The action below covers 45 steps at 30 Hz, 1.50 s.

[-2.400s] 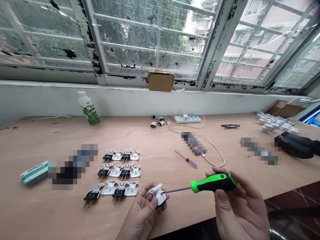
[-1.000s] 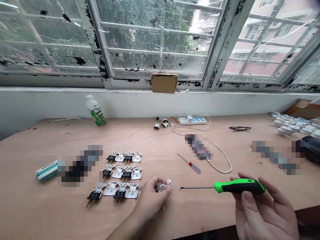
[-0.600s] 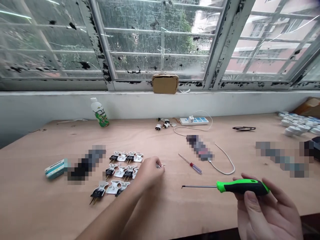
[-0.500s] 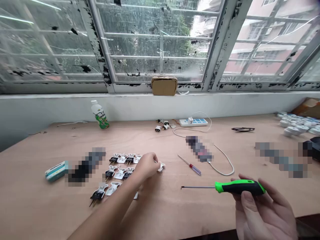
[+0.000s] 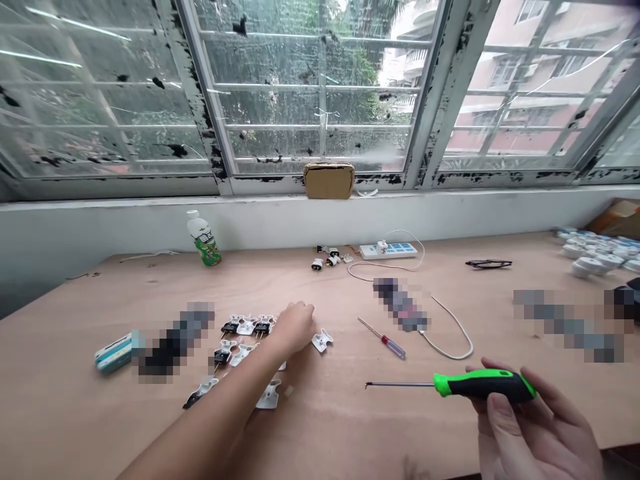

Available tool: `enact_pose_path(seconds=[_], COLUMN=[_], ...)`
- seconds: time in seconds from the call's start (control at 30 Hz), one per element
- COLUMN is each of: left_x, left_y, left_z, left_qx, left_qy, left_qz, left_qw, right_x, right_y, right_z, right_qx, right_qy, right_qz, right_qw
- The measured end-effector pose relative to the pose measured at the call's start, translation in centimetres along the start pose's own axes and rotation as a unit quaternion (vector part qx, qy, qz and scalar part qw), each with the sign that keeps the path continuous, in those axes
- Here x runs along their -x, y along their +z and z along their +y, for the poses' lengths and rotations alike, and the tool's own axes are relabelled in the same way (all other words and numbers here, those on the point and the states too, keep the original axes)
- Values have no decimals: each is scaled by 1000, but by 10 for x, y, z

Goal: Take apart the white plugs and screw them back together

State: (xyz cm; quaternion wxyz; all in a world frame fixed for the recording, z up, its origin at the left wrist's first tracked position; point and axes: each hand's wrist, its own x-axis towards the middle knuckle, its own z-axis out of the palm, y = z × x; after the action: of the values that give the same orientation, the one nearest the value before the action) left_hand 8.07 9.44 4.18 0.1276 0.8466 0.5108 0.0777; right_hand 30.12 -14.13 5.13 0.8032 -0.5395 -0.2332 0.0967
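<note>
White plug half [image 5: 323, 341] lies on the wooden table [image 5: 375, 427], just right of the L hand [image 5: 296, 327]. That hand's low over the tabletop, back of it up, fingers curled — tips hidden, so can't tell if it's gripping anything. Its forearm [image 5: 210, 413] cuts across the plug parts [image 5: 245, 326] set out in rows, hiding some. R hand [image 5: 530, 420] has a firm hold on the green-and-black screwdriver [image 5: 485, 385] by its handle, shaft approx. level, tip pointing left; smth tiny at the tip, too small to make out.

Farther out: a small screwdriver [image 5: 393, 347] w/ red collar, near a pixelated item [image 5: 403, 307] w/ a white cable. Toward the wall — loose plugs [image 5: 317, 265], a power strip [image 5: 400, 251], a white-and-green bottle [image 5: 205, 241] off left. Far right, white round parts [image 5: 600, 260] in a heap, cardboard box [image 5: 617, 219] behind.
</note>
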Motion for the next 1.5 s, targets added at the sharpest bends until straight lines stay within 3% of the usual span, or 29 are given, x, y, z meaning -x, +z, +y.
enact_pose_path(seconds=[0.17, 0.27, 0.4, 0.77, 1.1, 1.5], left_x=[5, 17, 39, 63, 63, 66], left_y=[-4, -7, -2, 25, 26, 25], left_z=[1, 6, 12, 16, 15, 16], left_qx=[-49, -38, -11, 12, 29, -22], left_qy=[21, 88, 172, 111, 93, 121], left_qz=[29, 35, 4, 34, 39, 45], left_qw=[998, 995, 985, 993, 994, 991], right_x=[-1, -3, -7, 3, 2, 2], right_y=[7, 19, 42, 91, 85, 87], right_z=[7, 16, 31, 65, 71, 69], right_qx=[-23, -21, -14, -21, -6, -9], right_qy=[3, 5, 10, 56, 49, 44], right_qz=[6, 6, -23, -101, -108, -102], right_qw=[1000, 1000, 1000, 993, 993, 994])
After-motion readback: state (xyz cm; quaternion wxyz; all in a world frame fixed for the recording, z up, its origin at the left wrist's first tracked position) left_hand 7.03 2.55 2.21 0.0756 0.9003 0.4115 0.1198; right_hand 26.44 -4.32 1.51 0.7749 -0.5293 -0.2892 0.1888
